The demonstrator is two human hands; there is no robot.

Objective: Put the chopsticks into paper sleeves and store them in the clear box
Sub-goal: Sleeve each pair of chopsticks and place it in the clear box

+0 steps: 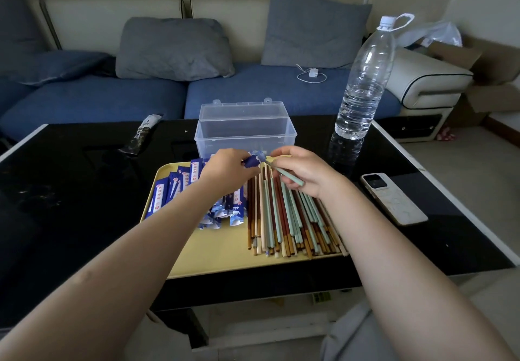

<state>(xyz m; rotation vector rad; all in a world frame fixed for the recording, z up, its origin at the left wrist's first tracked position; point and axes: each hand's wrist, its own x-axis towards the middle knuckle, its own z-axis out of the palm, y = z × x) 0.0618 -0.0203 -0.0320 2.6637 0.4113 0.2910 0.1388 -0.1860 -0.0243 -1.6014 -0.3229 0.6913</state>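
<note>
My left hand [229, 168] pinches a blue paper sleeve [252, 160] above the yellow tray [213, 251]. My right hand [302, 170] grips pale green chopsticks [289, 176], whose tips meet the sleeve's open end. Several blue sleeves [180, 184] lie on the tray's left half. A pile of green, brown and cream chopsticks [292, 220] fills its right half. The clear box [244, 130] stands open just behind the tray, partly hidden by my hands.
A tall water bottle [363, 79] stands at the back right of the black table [70, 191]. A white phone [392, 197] lies right of the tray. A dark wrapper [142, 135] lies at the back left. A blue sofa [112, 93] sits behind.
</note>
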